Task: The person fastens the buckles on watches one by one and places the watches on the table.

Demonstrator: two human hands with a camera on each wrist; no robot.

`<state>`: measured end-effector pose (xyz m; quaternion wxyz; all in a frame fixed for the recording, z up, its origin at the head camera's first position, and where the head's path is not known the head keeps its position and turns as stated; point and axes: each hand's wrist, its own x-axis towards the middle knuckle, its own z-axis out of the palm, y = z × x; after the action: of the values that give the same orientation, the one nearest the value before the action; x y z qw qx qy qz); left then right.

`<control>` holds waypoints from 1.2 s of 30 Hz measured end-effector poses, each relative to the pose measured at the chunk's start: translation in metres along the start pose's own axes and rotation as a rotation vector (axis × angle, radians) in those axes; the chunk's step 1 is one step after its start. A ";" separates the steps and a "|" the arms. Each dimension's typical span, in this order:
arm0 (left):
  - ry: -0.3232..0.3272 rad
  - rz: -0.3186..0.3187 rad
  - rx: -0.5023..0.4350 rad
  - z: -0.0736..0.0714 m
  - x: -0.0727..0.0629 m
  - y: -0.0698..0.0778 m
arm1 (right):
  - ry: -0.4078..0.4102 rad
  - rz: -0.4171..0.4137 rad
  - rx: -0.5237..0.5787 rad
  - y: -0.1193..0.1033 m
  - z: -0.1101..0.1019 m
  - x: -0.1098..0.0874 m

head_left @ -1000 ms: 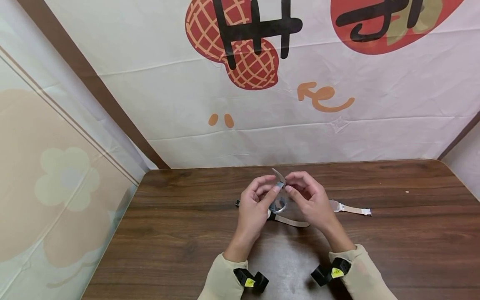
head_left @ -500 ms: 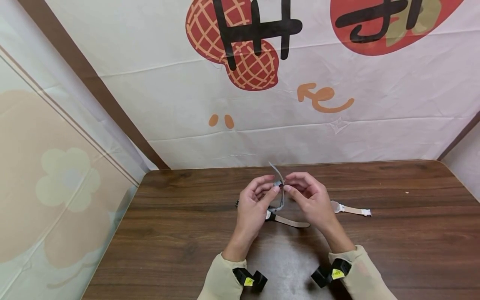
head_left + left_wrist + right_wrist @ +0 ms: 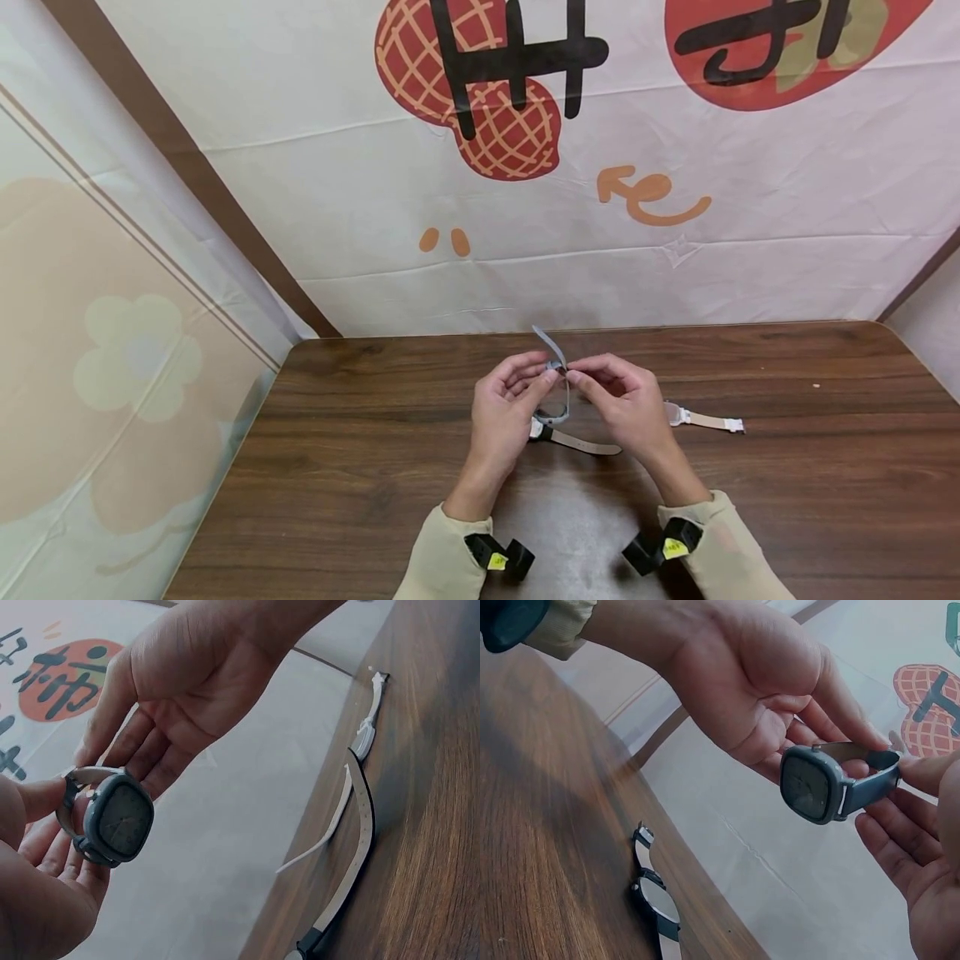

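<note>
Held up over the table is a wristwatch (image 3: 810,784) with a rounded-square dark grey-blue case and a strap bent into a loop. My left hand (image 3: 510,408) pinches the strap at its buckle between thumb and fingers. From the other side, my right hand (image 3: 622,408) pinches the same strap close to those fingertips. The strap's free end stands up above both hands in the head view. In the left wrist view the watch face (image 3: 124,817) hangs below the fingers. The fingers partly hide the buckle.
A black-strapped watch (image 3: 585,444) with a pale strap lining lies on the wooden table (image 3: 337,500) under my hands. Beyond my right hand lies a white watch (image 3: 705,421). A printed cloth (image 3: 525,275) hangs behind the table's back edge.
The strap's free end has risen and tipped left, and the watch has turned under the fingertips. Both hands keep their grip almost in place.
</note>
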<state>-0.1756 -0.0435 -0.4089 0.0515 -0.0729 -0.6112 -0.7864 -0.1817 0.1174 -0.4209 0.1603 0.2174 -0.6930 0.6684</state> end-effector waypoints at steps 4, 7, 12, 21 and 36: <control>0.010 -0.015 -0.011 0.001 0.000 0.000 | 0.002 -0.037 0.059 0.001 0.000 0.000; 0.012 -0.021 0.005 0.001 0.000 0.000 | -0.019 -0.036 0.134 0.001 -0.002 0.001; -0.008 -0.031 0.046 -0.002 0.001 0.000 | -0.049 0.045 0.159 -0.001 -0.007 0.004; -0.065 -0.046 0.111 -0.005 0.000 0.001 | -0.038 0.277 0.207 -0.006 -0.009 0.006; -0.118 -0.079 0.070 -0.006 0.000 0.003 | -0.062 0.040 0.053 -0.010 -0.004 0.002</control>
<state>-0.1757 -0.0504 -0.4078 -0.0134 -0.0932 -0.6426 -0.7604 -0.1782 0.1207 -0.4112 0.1194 0.2281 -0.6840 0.6825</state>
